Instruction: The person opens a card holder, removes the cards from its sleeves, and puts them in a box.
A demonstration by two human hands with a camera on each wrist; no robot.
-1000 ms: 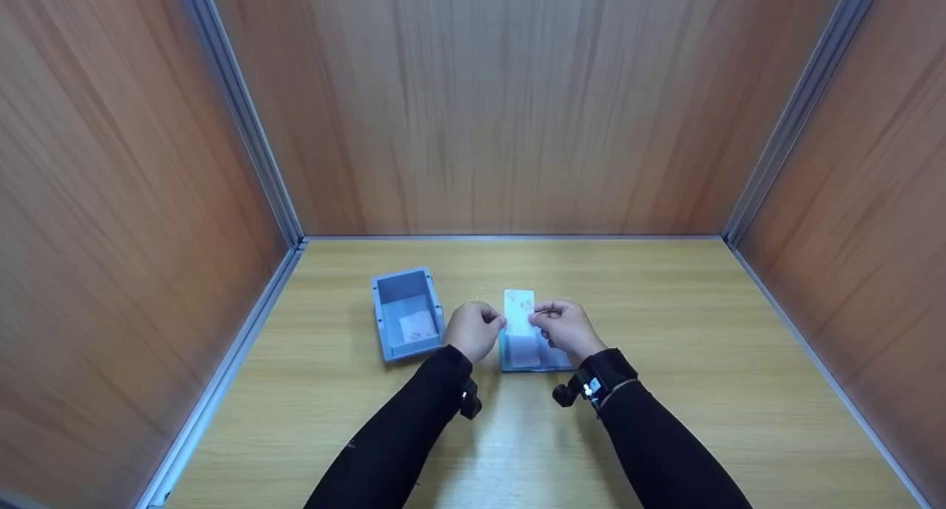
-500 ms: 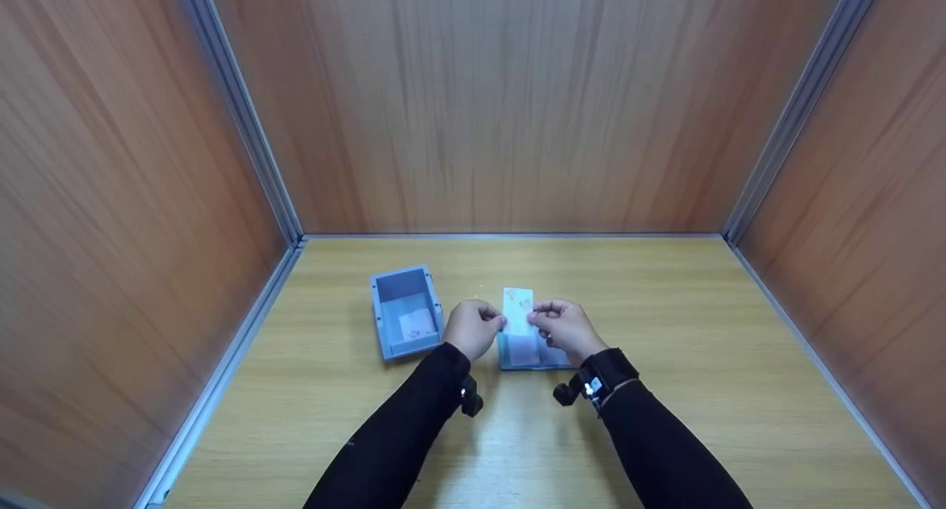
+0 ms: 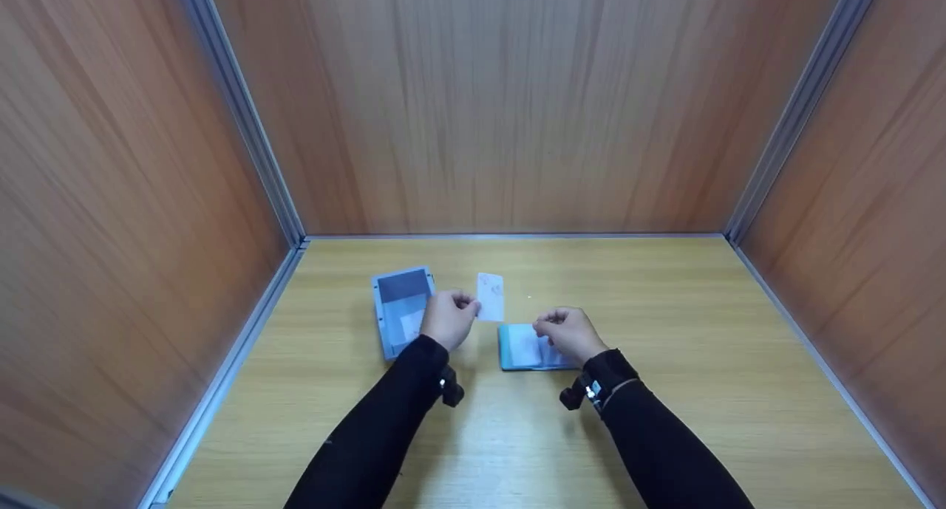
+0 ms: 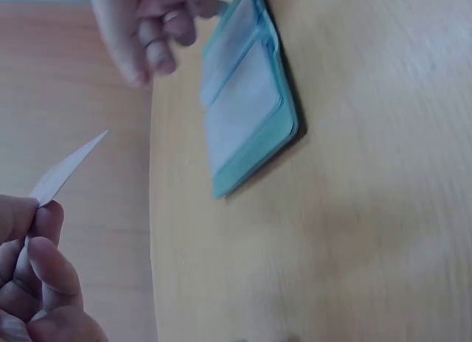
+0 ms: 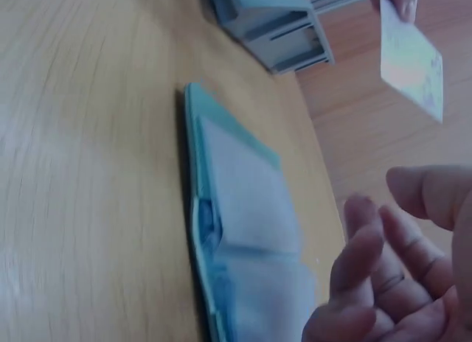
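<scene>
Left hand [image 3: 447, 320] pinching a white card [image 3: 491, 297] by one edge between thumb and fingertips, the card raised above the table [image 3: 665, 391] between the grey box [image 3: 399, 302] and the teal card holder [image 3: 521, 346]. Right hand [image 3: 565, 333] over the holder's right part, fingers loosely curled and holding nothing. Holder flat and open on the table; a second card lies inside the box.

Black long sleeves [image 3: 369, 442] — wrist-worn black mounts [image 3: 591, 387], seemingly strapped.
</scene>
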